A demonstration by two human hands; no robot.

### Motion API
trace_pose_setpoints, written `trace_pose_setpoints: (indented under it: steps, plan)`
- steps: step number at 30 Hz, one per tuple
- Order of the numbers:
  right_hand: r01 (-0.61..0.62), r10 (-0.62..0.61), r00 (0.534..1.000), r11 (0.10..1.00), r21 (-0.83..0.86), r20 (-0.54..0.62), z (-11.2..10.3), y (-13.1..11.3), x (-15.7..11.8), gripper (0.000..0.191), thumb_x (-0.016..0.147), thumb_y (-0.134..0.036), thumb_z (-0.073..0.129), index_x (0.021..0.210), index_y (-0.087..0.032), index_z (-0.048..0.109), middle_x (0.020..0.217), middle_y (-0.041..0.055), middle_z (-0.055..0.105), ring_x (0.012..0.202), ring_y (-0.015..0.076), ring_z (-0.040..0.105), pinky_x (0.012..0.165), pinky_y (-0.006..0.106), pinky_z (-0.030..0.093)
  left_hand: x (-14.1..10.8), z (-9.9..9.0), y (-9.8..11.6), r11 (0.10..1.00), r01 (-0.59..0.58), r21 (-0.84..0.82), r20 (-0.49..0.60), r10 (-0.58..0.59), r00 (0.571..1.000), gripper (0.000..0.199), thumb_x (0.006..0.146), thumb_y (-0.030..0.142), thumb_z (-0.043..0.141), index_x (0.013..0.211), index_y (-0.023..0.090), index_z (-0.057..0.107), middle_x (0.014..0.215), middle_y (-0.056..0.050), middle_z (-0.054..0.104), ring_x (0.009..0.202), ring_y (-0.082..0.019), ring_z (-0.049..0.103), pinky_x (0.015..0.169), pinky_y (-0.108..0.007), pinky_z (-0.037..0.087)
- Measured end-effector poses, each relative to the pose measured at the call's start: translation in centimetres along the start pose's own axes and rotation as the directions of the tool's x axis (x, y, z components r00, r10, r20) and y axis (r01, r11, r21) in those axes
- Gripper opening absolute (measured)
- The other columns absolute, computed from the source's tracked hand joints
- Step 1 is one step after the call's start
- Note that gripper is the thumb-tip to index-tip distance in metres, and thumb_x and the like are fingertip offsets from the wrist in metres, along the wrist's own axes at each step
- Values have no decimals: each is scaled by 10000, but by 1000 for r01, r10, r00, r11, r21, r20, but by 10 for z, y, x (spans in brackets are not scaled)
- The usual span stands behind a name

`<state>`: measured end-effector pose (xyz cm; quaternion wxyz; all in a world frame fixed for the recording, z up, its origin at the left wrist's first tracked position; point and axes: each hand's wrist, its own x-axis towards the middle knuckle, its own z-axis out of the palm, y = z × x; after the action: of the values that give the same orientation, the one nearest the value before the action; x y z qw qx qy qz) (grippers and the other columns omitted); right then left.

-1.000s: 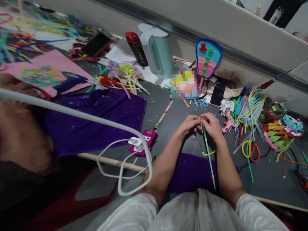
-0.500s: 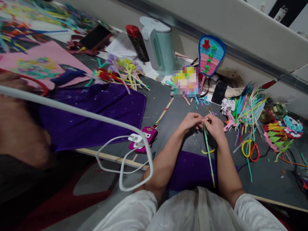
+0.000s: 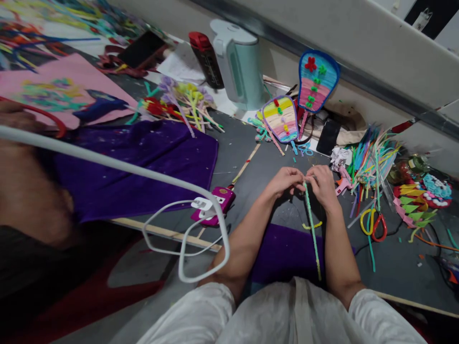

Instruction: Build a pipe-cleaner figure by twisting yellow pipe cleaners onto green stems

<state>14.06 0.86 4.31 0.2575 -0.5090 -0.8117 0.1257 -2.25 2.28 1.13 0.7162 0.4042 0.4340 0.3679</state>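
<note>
Our right hand pinches the far end of a green stem, which slants near over the purple cloth; our left hand's fingertips meet there, though we cannot tell whether they grip. The stem looks covered to its yellow near end; the far tip seems unfinished. Two far fans look complete.

thin, straight, yellow-ended green stick

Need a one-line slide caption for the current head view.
Left hand and right hand at the upper end of a green fuzzy stick; scissors lie to the right.
</note>
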Motion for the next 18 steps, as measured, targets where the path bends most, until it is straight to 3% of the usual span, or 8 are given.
trace_pose_setpoints:
  steps: [4, 8, 13, 18]
  plan:
    - [-33, 33, 999, 999, 28, 21, 0, 3, 0, 158, 920, -311, 491, 868, -229, 615, 934, 48, 674, 966, 235, 537, 862, 369, 358, -1, 0, 2, 1000, 7, 10, -17, -7, 1000, 51, 676, 161, 628, 701, 118, 619, 586, -42, 641, 568, -160, 679, 398, -158, 410]
    - [-78, 69, 996, 983, 168, 58, -1, 9, -1, 139, 889, -334, 538, 857, -226, 618, 885, 31, 673, 899, 209, 570, 845, 343, 386, -6, 2, 6, 998, -24, 51, -40, 27, 999, 44, 677, 167, 623, 679, 125, 612, 562, -33, 626, 559, -159, 673, 417, -172, 432]
    - [-97, 89, 995, 911, 402, 37, -4, 8, -1, 138, 840, -350, 598, 824, -215, 624, 817, 4, 644, 793, 164, 567, 778, 293, 424, -16, 7, 16, 996, -61, 69, -55, 65, 996, 59, 676, 183, 620, 699, 128, 617, 565, -31, 635, 534, -142, 653, 445, -179, 449]
    - [-94, 115, 993, 841, 533, -7, -5, 3, -1, 146, 819, -349, 629, 864, -209, 628, 816, -5, 630, 777, 148, 567, 762, 276, 441, -28, 12, 24, 990, -116, 79, -49, 120, 992, 79, 663, 195, 599, 703, 130, 618, 566, -12, 630, 513, -127, 637, 447, -180, 443]
